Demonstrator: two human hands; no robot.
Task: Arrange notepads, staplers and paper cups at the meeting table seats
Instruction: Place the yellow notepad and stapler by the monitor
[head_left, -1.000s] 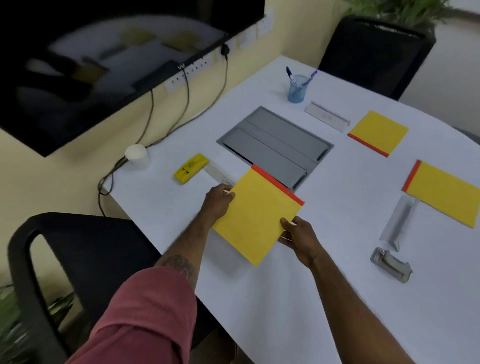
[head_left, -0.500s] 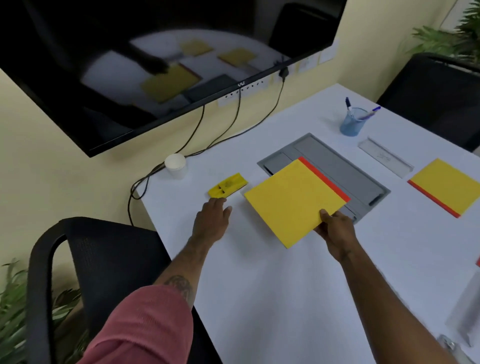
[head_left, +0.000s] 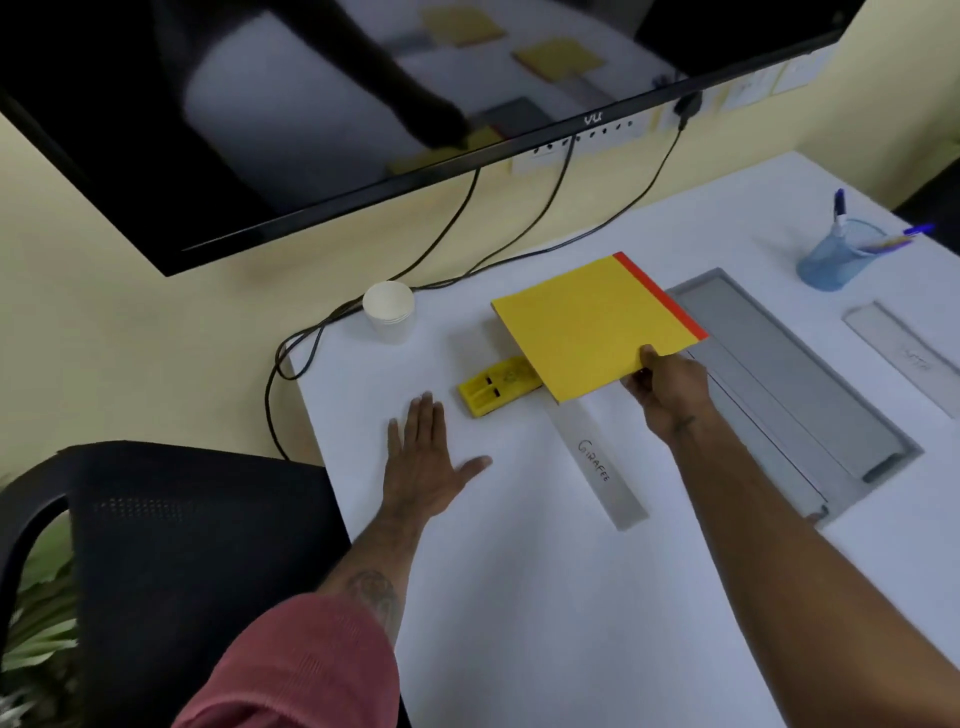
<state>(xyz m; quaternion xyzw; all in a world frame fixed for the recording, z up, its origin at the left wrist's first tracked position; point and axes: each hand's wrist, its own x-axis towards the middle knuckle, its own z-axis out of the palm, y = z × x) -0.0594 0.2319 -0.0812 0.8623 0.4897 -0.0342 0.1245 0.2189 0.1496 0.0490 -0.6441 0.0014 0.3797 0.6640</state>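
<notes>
One corner of the notepad (head_left: 592, 322) was all my right hand (head_left: 670, 389) pinched, thumb on top, so it hung over the stapler (head_left: 493, 392) near the table's (head_left: 519, 597) far left corner. My left hand (head_left: 426, 462) lay flat on the table, fingers spread. Best bet, I figured: lower it level beside the stapler, not onto it.

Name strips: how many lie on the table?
2. GIRAFFE strip: beside the yellow stapler, partly hidden by the notepad. Second strip: right of the grey panel. Others may be off-frame.
</notes>
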